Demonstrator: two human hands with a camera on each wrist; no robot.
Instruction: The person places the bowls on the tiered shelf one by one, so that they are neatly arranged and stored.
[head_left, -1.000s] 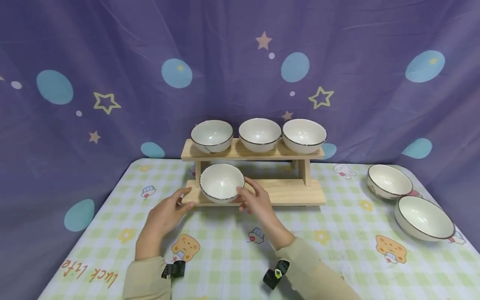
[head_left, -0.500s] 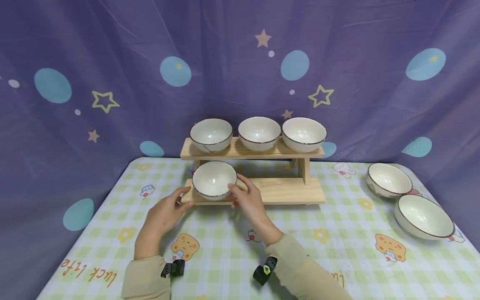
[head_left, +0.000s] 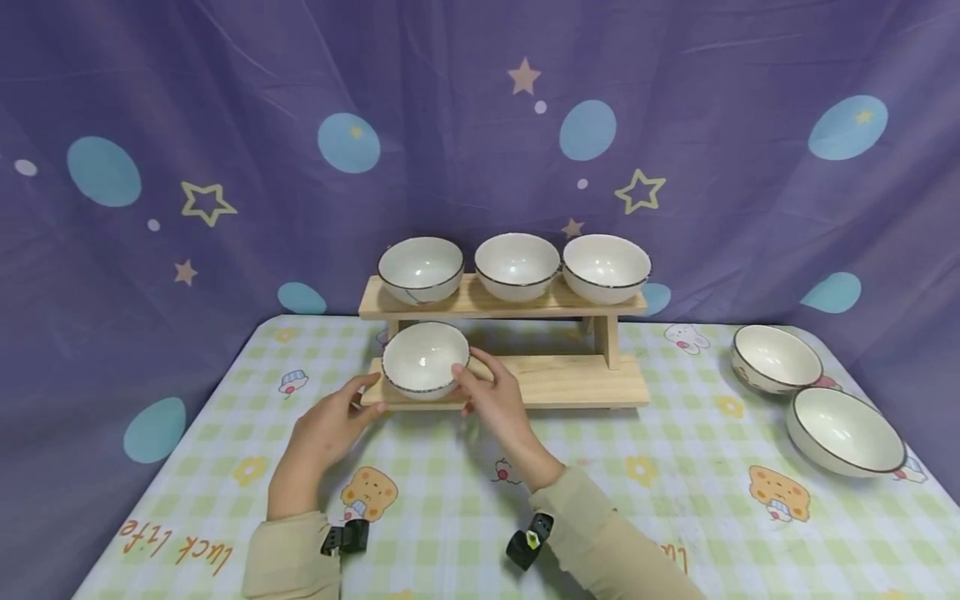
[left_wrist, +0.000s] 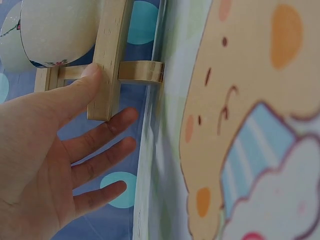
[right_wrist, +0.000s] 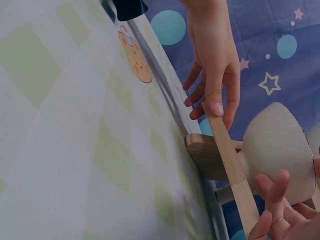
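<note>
My left hand, fingers spread, presses its thumb on the near left corner of the wooden rack. My right hand curls round the white bowl on the lower shelf's left end.

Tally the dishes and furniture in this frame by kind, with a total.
Small white bowls on the wooden rack: 4 (three on top, one on the lower shelf)
Wider bowls on the table: 2
Wooden racks: 1
Total: 7
</note>
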